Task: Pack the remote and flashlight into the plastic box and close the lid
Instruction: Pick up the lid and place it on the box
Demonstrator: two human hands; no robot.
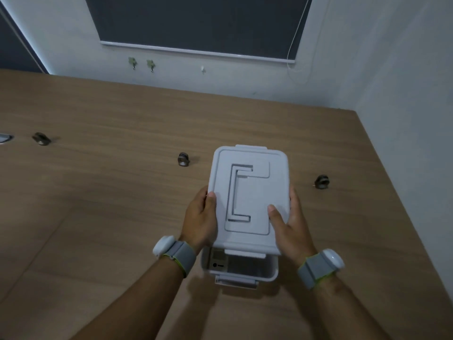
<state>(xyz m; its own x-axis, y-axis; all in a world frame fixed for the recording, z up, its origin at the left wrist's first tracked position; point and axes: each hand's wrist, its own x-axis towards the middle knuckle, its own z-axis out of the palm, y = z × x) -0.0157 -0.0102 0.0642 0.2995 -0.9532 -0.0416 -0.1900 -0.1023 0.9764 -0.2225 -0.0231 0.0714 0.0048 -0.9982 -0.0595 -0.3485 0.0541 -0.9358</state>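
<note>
A pale grey plastic lid (255,192) with a recessed handle is held over the box, shifted toward the far side. My left hand (201,217) grips its left edge and my right hand (289,229) grips its right edge with the thumb on top. Below it the white plastic box (272,273) stands on the table, and only its near end shows. Inside that open strip I see a grey device with a dark button, probably the remote (218,262). The flashlight is hidden. A latch flap (236,282) hangs at the box's near end.
The wooden table (110,192) reaches to the white walls at the back and right. Three small dark metal fittings sit on it: one far left (41,138), one left of the lid (183,159), one to the right (321,182). A metal plate (5,138) lies at the left edge.
</note>
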